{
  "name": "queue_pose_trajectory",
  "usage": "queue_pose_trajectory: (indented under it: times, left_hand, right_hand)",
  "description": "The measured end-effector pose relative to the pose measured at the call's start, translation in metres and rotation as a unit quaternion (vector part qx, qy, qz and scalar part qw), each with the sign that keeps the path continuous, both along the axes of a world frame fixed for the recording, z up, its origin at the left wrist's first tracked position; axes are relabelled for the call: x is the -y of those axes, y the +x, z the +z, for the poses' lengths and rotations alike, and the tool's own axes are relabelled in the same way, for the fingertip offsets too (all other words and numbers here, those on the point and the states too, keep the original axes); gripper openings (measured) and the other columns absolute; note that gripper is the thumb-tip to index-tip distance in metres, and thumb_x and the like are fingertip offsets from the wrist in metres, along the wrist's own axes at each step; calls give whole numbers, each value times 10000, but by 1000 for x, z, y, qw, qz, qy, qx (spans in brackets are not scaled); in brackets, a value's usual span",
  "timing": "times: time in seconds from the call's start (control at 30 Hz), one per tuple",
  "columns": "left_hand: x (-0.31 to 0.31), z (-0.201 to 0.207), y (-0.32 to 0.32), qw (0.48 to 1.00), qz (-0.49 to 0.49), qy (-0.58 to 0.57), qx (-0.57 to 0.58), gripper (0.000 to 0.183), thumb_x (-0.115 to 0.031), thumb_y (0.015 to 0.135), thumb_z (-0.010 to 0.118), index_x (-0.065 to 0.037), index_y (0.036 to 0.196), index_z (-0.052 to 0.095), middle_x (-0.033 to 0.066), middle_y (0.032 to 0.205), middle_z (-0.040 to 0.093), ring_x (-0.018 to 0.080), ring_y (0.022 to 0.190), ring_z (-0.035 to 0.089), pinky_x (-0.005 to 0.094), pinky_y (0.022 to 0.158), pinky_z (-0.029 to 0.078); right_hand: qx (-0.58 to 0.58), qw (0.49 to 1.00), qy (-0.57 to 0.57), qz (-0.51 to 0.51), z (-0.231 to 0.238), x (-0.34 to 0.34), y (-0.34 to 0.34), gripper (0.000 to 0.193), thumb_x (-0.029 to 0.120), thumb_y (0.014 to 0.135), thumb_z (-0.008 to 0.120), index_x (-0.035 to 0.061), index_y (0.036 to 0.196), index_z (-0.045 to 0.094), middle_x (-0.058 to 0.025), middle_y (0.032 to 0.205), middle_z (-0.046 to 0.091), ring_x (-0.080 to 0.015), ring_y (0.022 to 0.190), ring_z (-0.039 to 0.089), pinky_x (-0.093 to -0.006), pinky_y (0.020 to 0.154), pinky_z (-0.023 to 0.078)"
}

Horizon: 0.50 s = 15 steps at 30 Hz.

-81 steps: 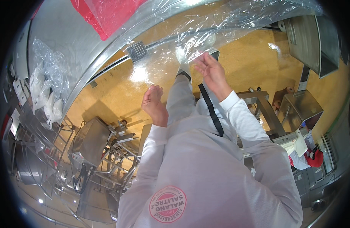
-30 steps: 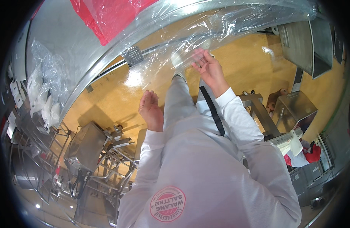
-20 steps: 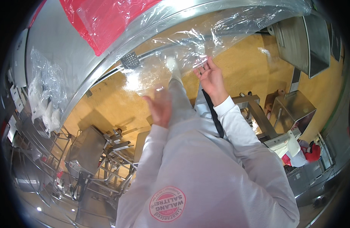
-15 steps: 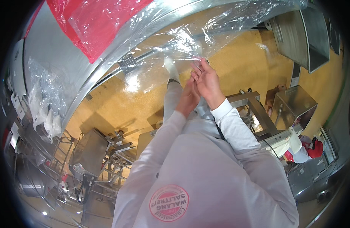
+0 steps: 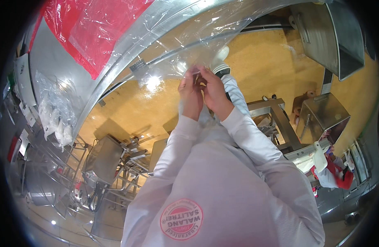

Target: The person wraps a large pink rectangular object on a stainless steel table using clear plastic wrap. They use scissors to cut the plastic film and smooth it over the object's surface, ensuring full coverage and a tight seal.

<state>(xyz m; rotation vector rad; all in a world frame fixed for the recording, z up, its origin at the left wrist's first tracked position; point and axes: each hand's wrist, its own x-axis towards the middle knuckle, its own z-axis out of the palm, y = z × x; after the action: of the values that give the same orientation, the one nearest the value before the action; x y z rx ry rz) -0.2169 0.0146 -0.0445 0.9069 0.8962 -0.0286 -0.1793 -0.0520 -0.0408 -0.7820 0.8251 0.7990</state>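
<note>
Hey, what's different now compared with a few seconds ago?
The left hand has moved right to meet the right hand, which has shifted a little left. Earlier they were apart; now their fingertips come together at the edge of the clear plastic sheet. The exact grip is unclear. The clear bags still lie on the metal table at left.

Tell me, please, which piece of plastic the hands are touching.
The clear sheet whose edge meets the left hand and right hand; the red sheet and crumpled bundle lie untouched.
</note>
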Motion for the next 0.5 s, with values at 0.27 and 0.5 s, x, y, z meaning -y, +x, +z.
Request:
queue_pose_trajectory:
  times: [0.27,0.5]
  left_hand:
    - [4,7,3,964,194,-180,31,322,-340,950,482,-96,1161,474,52,984,599,181,886,541,306,730,382]
    - [16,-11,-6,958,192,-209,35,287,-296,970,435,-64,1138,452,89,1040,567,212,1003,515,372,872,400]
  right_hand:
    - [24,999,-24,42,2,2,5,273,263,906,581,81,1103,629,64,797,543,-39,684,441,-206,634,355]
    - [9,998,-15,65,0,14,10,306,193,902,577,-12,1127,602,-57,1045,612,-105,911,539,-250,785,442]
